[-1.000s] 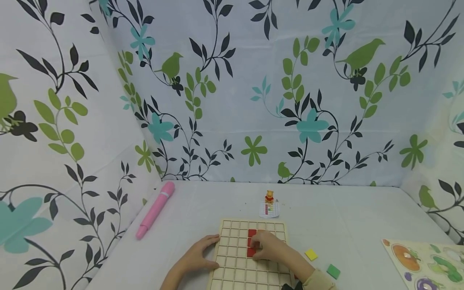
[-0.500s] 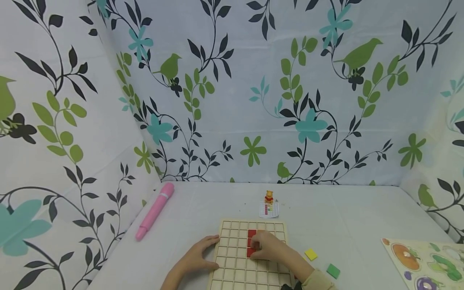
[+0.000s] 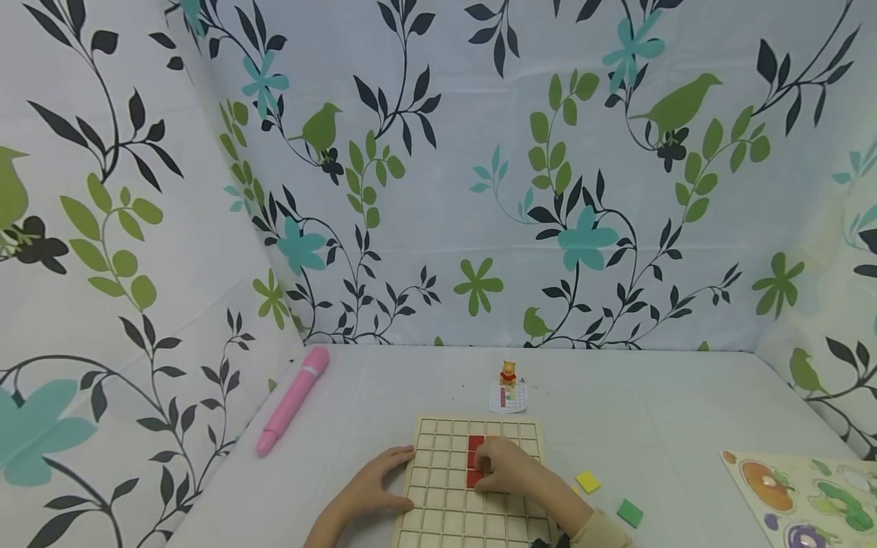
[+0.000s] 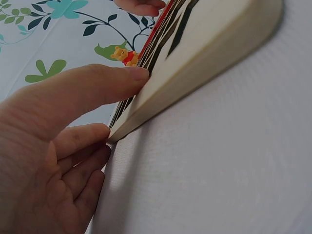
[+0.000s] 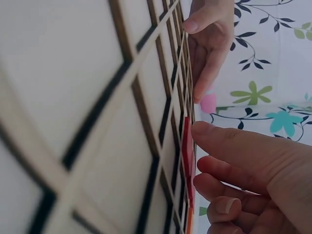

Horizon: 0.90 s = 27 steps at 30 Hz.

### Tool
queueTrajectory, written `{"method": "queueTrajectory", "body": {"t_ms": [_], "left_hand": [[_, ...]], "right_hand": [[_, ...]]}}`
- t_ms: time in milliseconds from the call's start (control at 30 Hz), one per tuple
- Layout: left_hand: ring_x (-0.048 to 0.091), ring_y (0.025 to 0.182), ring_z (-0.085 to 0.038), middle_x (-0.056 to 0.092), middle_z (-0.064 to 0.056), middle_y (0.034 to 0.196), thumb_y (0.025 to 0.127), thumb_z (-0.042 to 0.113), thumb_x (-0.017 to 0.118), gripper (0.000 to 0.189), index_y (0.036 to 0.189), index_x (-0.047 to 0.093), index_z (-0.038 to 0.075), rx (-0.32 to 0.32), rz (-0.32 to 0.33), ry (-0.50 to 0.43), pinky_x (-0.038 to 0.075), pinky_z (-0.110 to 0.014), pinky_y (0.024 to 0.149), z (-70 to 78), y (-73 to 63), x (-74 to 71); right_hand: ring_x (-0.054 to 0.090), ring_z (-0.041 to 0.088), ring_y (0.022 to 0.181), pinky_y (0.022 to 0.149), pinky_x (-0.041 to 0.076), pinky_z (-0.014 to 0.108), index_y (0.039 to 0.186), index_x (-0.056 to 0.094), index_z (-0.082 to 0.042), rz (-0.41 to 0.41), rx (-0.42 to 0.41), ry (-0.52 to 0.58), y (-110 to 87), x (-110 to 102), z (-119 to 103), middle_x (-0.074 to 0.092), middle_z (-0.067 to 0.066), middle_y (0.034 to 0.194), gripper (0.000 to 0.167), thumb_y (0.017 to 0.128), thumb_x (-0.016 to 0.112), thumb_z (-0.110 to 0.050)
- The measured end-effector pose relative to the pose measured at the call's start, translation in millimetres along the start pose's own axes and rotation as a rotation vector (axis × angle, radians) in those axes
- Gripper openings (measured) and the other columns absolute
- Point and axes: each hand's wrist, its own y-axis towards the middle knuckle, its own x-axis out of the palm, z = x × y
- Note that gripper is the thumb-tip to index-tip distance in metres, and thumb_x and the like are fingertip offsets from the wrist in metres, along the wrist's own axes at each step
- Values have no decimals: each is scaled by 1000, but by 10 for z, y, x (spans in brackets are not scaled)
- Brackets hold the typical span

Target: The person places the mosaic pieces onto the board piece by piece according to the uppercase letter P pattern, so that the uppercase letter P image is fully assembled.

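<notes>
Barely a shift: right hand (image 3: 512,466), fingers curled, is at three visible red tiles (image 3: 473,479) on one gridded board (image 3: 435,498), pinch impossible to tell; left hand (image 3: 370,485), spread, touches its edge; one green tile (image 3: 629,513) nearby.

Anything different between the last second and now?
Nothing has plainly moved, and I see nothing taken hold of or let go; the view only drifts slightly. As before, the right hand is at the red tiles, the left hand is at the board's left edge, and the yellow tile and green tile lie off to the right.
</notes>
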Motion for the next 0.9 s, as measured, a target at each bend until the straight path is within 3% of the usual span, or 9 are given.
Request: {"method": "queueTrajectory", "body": {"t_ms": [500,667,900], "left_hand": [[35,122,-35,42,-11,132,65,40,75,77,126,48,1,-16,-4,-10,27,-53,99,-16,-8,-6],[34,122,-36,42,-11,133,65,39,75,78,127,47,1,-20,-11,-23,26,-54,99,-1,-9,-1],[33,122,-38,41,-14,133,66,37,75,77,126,46,-1,-3,-13,-26,25,-55,99,18,-11,-1]], "right_hand": [[52,15,69,57,47,23,81,62,-5,109,-38,10,-147,-386,-82,57,-1,75,14,73,72,-9],[51,17,69,56,46,23,83,62,-6,121,19,-12,-269,-508,-66,56,-2,76,15,74,72,-12],[48,12,64,53,44,20,82,61,-8,206,0,-52,-508,-655,-35,55,-6,76,14,75,71,-14]]}}
